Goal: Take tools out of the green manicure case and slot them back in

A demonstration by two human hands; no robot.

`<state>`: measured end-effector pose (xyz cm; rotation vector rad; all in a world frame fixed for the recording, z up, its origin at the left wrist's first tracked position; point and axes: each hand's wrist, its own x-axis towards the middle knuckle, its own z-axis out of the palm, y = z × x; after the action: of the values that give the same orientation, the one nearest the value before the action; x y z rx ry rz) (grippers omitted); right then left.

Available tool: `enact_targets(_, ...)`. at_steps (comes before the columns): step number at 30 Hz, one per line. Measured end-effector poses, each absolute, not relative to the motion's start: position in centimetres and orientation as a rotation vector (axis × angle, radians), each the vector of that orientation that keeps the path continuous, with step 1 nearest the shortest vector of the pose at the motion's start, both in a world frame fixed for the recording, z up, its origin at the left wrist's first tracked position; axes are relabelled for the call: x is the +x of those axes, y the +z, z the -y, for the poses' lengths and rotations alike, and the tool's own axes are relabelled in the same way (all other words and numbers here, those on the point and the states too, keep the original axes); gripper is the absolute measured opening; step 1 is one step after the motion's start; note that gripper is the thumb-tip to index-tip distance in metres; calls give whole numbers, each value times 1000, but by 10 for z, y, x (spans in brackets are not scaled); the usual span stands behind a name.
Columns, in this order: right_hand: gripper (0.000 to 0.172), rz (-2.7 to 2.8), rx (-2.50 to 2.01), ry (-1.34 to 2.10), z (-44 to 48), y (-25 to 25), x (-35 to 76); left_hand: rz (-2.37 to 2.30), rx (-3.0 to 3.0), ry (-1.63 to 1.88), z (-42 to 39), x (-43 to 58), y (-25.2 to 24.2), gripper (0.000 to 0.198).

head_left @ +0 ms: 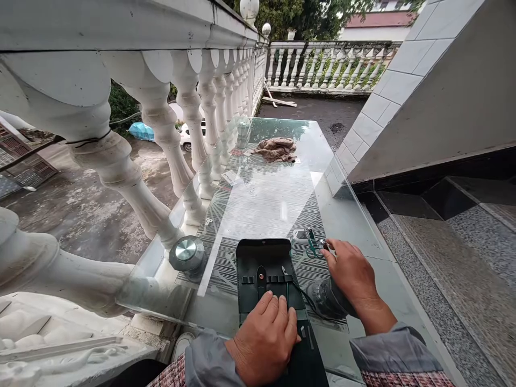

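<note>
A dark manicure case (252,306) lies unfolded on the glass table, with elastic loops and a snap strap (261,276). One slim metal-tipped tool (285,271) is in a loop. My left hand (268,336) rests on the case's near part, fingers extended and covering some of it. To the right of the case, my right hand (350,269) pinches a small shiny metal tool (323,244) at its fingertips; its kind is mostly hidden. Beside those fingertips lie green-handled small scissors (313,252) and a dark green piece (309,235) I cannot make out.
The glass table (350,220) stands on dark round supports, one with a metal disc (186,249). A crumpled brown cloth (276,149) lies toward the far end. White balusters (161,126) run along the left; stone steps (443,258) rise at right.
</note>
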<state>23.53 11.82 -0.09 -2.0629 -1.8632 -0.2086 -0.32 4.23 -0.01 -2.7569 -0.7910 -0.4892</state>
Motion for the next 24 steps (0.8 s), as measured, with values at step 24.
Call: enact_targets(24,37,1421,-1413,946,-102,24,155,753,-2700,-504,-43,-2,-2,33)
